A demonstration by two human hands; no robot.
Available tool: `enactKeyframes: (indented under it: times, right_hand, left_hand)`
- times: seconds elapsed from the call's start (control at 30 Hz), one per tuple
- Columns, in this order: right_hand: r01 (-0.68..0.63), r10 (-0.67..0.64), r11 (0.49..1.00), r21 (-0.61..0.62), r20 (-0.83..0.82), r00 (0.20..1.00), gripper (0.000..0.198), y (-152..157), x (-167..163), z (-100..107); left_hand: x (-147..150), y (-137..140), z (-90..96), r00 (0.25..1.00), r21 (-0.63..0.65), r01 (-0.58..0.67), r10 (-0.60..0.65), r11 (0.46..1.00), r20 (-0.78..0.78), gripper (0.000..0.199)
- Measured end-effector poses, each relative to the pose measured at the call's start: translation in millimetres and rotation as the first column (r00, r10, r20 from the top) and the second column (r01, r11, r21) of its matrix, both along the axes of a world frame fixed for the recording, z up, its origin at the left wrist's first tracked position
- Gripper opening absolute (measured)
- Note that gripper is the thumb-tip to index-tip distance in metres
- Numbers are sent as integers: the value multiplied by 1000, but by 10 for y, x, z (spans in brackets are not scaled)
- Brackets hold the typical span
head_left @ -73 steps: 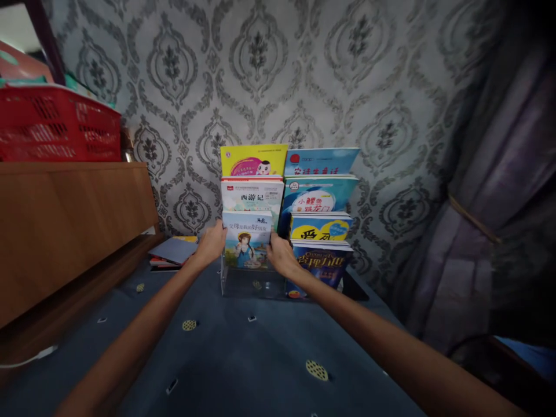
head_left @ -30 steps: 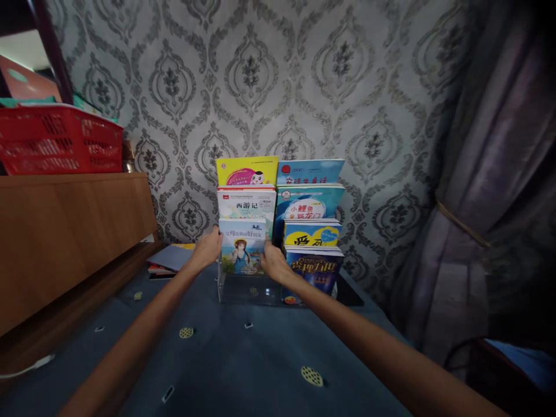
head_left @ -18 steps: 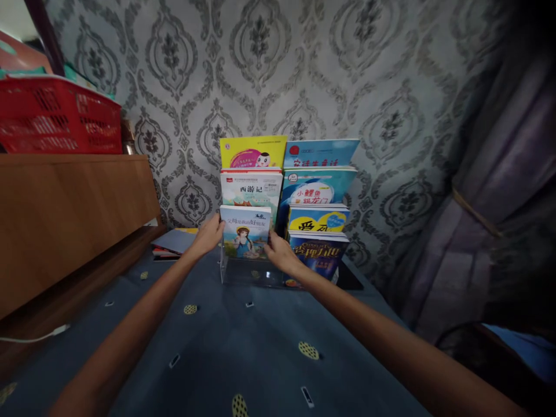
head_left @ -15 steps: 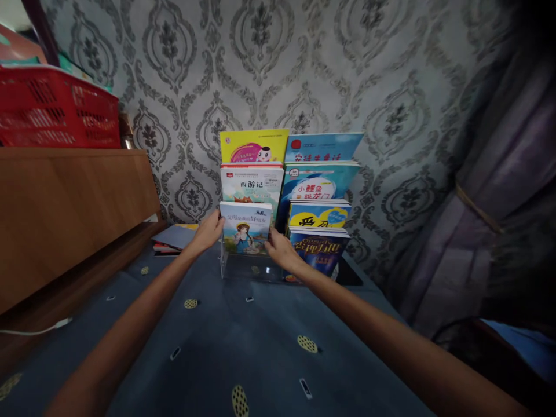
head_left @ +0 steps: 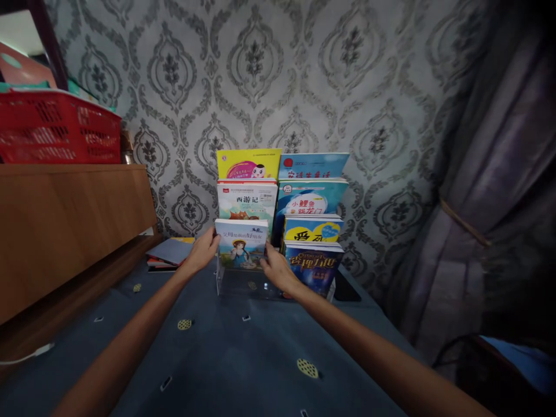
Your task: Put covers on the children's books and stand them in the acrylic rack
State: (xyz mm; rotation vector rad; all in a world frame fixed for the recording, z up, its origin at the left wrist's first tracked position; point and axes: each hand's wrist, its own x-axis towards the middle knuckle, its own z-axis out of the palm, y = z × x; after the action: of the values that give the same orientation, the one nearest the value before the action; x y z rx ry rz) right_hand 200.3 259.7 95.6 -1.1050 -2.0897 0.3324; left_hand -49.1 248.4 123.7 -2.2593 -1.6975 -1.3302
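Note:
Both hands grip the sides of a small book (head_left: 241, 252) with a girl in a yellow hat on its cover. My left hand (head_left: 205, 249) is closed on its left edge, my right hand (head_left: 278, 269) on its right edge. The book stands upright in a clear acrylic book stand (head_left: 234, 285), in the left column. Behind it are a white-covered book (head_left: 247, 200) and a yellow book (head_left: 248, 164). Beside it, the right column holds a dark blue book (head_left: 313, 272), a yellow and blue book (head_left: 310, 230) and two blue books, the lower one (head_left: 313, 197) with a fish title.
A dark patterned cloth (head_left: 226, 365) covers the surface. Some flat books (head_left: 169, 253) lie left of the stand, and a dark flat object (head_left: 347, 288) lies at its right. A wooden cabinet (head_left: 78, 226) carries a red basket (head_left: 61, 127). A curtain (head_left: 460, 231) hangs at right.
The camera view has tilted, so the whole scene sits lower and slightly left. Both hands keep their hold on the small book, which stays in about the same place in the stand.

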Motion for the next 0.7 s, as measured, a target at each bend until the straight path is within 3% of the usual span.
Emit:
enactKeyframes:
  times: [0.47, 0.6, 0.7]
  right_hand:
    - [-20, 20, 999, 49, -6, 1000, 53, 37, 4, -39]
    - [-7, 8, 995, 96, -7, 1000, 60, -71, 17, -120]
    - [-33, 33, 954, 299, 5, 999, 65, -335, 87, -337]
  left_hand:
    - [10, 19, -110, 999, 31, 42, -42, 999, 6, 23]
    - [-55, -53, -376, 999, 6, -30, 31, 1000, -41, 32]
    - [-211, -181, -717, 979, -67, -168, 158, 983, -132, 37]
